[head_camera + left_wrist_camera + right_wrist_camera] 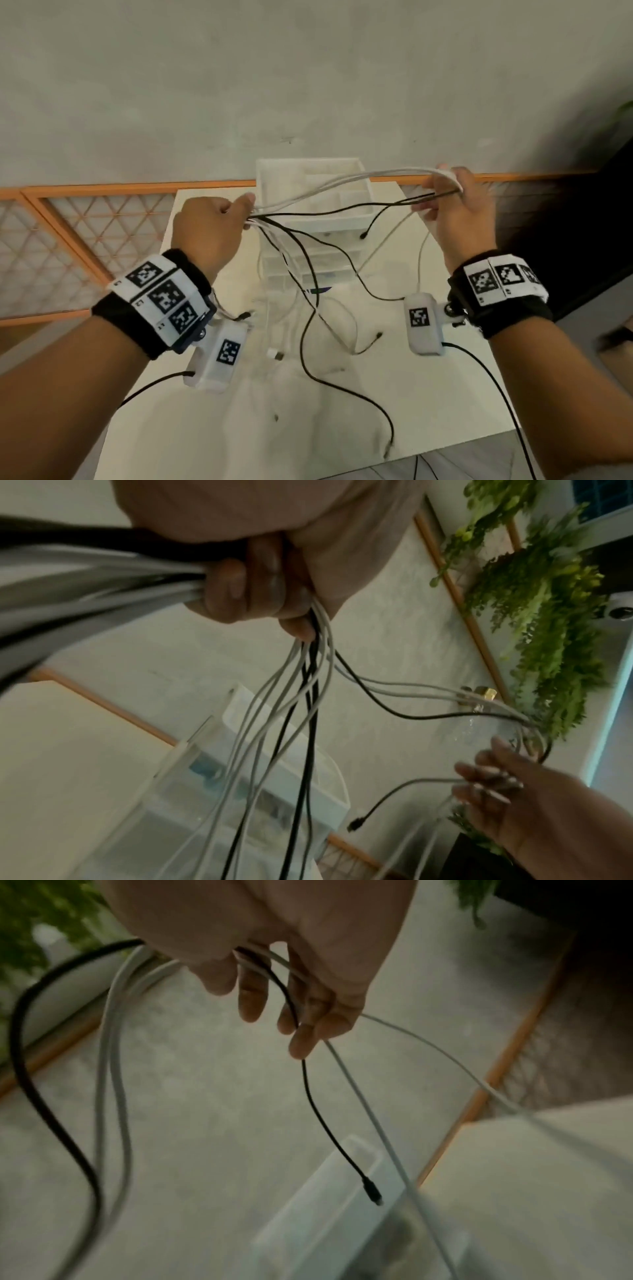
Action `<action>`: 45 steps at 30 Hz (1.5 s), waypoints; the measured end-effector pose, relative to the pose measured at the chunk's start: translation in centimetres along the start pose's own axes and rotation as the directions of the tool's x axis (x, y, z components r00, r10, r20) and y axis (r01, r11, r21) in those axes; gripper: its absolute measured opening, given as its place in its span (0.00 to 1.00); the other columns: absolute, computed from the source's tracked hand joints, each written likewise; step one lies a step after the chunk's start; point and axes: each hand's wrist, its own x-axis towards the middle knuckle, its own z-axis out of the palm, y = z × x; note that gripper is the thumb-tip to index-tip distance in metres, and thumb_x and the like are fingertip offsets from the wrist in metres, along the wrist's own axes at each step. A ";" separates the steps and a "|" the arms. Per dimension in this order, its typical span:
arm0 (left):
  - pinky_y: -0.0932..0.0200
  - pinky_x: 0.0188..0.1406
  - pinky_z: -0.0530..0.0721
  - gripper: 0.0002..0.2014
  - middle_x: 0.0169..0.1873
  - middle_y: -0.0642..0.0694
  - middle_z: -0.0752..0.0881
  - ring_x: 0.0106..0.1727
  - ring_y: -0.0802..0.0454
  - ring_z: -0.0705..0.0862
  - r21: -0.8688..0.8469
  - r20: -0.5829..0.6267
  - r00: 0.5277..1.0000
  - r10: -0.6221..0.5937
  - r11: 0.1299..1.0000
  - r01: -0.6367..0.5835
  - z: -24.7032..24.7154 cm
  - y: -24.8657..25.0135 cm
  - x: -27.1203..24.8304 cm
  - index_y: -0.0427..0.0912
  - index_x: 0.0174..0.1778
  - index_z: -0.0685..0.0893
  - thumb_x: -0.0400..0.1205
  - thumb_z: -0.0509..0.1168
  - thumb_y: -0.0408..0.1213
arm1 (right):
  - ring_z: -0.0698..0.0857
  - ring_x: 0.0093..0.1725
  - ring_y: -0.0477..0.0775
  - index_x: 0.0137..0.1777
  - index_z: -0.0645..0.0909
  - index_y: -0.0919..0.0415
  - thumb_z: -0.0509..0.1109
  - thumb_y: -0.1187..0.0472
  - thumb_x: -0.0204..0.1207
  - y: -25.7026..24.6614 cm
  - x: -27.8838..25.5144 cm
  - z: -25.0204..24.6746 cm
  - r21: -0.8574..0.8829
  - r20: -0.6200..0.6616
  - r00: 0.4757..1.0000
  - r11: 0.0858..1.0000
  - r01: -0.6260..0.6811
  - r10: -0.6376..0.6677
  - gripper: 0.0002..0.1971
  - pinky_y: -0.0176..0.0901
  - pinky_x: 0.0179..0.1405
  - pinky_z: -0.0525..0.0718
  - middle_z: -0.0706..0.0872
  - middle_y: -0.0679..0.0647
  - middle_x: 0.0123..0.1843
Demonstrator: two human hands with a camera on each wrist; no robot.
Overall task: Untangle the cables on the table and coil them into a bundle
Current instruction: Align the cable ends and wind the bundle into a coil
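Left hand (205, 228) fingers (260, 588) curl tight round the thin, smooth white and black cables (308, 205). Right hand (452, 205) fingers (253, 993) pinch their looped strands above the pale matte tabletop (411, 394)

Left hand (209, 226) fisted; right hand (452, 209) raised, grip seemingly looser.

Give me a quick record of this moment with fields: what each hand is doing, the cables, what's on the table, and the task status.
left hand: left hand grips a gathered bunch of white and black cables
right hand: right hand holds the strands' other end, raised
cables: stretched between the hands, loose ends trailing onto the white table
black plug end: black plug dangles free
behind: white organiser tray atop clear drawers
status: not yet coiled
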 end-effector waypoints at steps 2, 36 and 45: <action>0.56 0.29 0.64 0.27 0.08 0.53 0.68 0.21 0.48 0.67 -0.042 -0.063 0.998 -0.026 0.999 0.023 -0.5 0.0 0.1 0.44 0.20 0.79 0.84 0.65 0.54 | 0.86 0.41 0.58 0.42 0.83 0.52 0.63 0.59 0.79 1.1 0.2 -1.4 -0.276 0.004 0.998 0.959 0.064 -0.065 0.08 0.53 0.44 0.85 0.87 0.56 0.46; 0.55 0.30 0.78 0.36 0.18 0.49 0.73 0.22 0.48 0.72 0.079 0.578 0.809 -0.104 0.994 0.071 4.3 -6.1 -3.7 0.44 0.24 0.80 0.79 0.51 0.73 | 0.84 0.44 0.64 0.40 0.87 0.59 0.71 0.49 0.77 0.4 1.6 -1.4 -0.912 0.159 0.964 0.406 0.060 0.213 0.13 0.44 0.37 0.77 0.85 0.61 0.38; 0.57 0.33 0.75 0.35 0.21 0.49 0.72 0.26 0.49 0.70 0.023 0.519 0.843 -0.142 0.988 0.152 5.7 -5.2 -1.5 0.40 0.29 0.80 0.84 0.49 0.67 | 0.86 0.39 0.67 0.44 0.86 0.65 0.71 0.46 0.78 0.6 8.6 -0.8 -0.699 -0.044 0.996 0.709 -0.089 0.081 0.19 0.47 0.32 0.83 0.88 0.64 0.38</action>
